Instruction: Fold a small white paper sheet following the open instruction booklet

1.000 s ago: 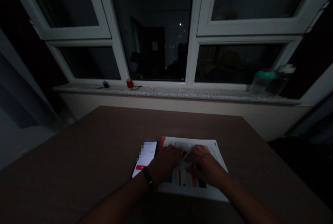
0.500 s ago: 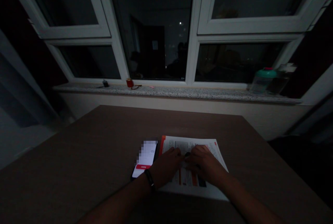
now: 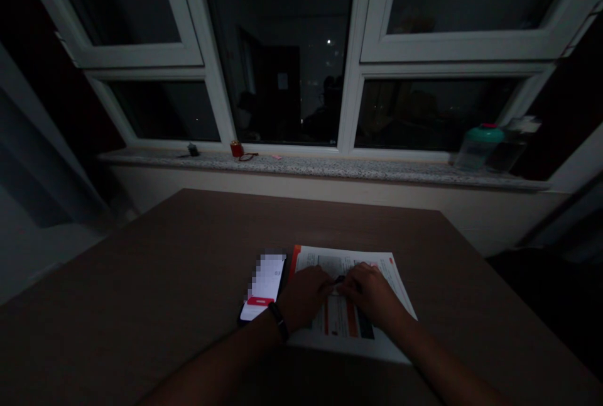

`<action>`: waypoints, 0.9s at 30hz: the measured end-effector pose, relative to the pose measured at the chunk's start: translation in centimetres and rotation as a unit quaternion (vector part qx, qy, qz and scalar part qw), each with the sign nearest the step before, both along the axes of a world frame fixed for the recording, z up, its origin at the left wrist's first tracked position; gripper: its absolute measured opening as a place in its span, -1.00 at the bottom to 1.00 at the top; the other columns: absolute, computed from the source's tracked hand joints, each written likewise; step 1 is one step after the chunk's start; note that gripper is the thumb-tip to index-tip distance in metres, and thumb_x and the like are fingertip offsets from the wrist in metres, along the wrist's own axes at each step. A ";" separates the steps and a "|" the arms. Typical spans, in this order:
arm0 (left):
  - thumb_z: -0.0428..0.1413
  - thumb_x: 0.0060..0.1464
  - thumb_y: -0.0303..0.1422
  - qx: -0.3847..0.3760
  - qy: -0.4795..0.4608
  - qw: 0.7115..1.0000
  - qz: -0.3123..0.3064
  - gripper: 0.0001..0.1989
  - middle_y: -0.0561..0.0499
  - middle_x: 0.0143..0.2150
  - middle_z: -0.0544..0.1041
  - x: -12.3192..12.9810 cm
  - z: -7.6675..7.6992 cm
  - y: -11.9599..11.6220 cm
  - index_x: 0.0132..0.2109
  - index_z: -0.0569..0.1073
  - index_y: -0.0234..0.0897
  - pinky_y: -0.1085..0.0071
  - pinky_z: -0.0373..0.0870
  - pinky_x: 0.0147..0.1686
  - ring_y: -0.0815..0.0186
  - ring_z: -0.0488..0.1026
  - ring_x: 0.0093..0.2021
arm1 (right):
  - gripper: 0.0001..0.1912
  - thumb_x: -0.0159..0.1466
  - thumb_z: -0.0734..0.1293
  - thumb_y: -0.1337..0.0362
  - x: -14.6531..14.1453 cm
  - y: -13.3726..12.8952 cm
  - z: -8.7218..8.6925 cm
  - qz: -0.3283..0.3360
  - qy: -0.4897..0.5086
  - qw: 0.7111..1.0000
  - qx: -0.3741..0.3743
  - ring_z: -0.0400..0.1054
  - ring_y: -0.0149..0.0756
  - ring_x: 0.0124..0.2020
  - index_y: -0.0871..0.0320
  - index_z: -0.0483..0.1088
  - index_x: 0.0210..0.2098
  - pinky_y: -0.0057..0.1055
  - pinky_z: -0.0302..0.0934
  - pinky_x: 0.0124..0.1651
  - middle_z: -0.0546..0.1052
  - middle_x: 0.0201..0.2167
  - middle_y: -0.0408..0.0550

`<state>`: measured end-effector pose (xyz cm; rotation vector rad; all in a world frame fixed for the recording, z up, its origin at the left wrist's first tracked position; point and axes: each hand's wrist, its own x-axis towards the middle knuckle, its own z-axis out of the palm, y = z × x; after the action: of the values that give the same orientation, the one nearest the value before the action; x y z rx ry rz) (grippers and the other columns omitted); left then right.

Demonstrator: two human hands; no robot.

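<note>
A small dark object [image 3: 339, 279], too dim to name, shows between my fingertips above a printed sheet [image 3: 348, 348] with orange and black blocks. My left hand [image 3: 305, 299], with a dark band on its wrist, is closed, its fingertips at the object's left side. From the right, my right hand [image 3: 374, 296] pinches at the same object with curled fingers. Both hands are over the middle of the sheet and hide part of its print. Just left of the sheet lies a phone [image 3: 269, 274] with a lit screen, close to my left wrist.
The brown table [image 3: 141, 280] reaches toward a speckled stone sill [image 3: 320, 168] under dark windows. On the sill stand a small red jar [image 3: 236, 149], a small dark item [image 3: 193, 150] and a teal-lidded bottle [image 3: 481, 147] beside another clear container [image 3: 513, 144].
My left hand has shifted slightly right, and its fingers have curled nearer the small dark object. My right fingers have drawn in closer around it. The sheet and phone stay in place.
</note>
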<state>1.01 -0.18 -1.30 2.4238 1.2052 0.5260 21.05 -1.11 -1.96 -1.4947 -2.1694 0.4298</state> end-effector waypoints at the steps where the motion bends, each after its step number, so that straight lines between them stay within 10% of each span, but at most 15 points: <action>1: 0.08 0.28 -0.42 0.002 -0.003 1.000 0.003 -0.87 -0.02 -0.19 0.52 0.0 0.0 0.0 -0.13 0.53 -0.27 0.35 0.34 -0.12 0.23 0.45 -0.14 | -0.80 0.28 0.36 0.21 0.0 0.0 0.0 -0.002 -0.001 1.000 -0.004 0.35 -0.20 -0.23 0.11 0.43 -0.46 -0.13 0.05 0.05 0.49 -0.42 -0.14; 27: 0.12 0.24 -0.31 -0.028 -0.021 0.999 0.009 -0.86 0.02 -0.22 0.45 -0.9 0.5 0.4 -0.13 0.54 -0.21 0.39 0.29 -0.23 0.27 0.42 -0.24 | -0.91 0.28 0.31 0.38 0.1 -0.1 0.4 0.020 -0.028 0.999 -0.005 0.33 -0.19 -0.17 0.12 0.37 -0.37 -0.26 0.09 -0.05 0.48 -0.33 -0.10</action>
<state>0.11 0.23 -0.82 2.3459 1.2084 0.5386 21.15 -1.19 -1.52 -1.4866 -2.2471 0.4173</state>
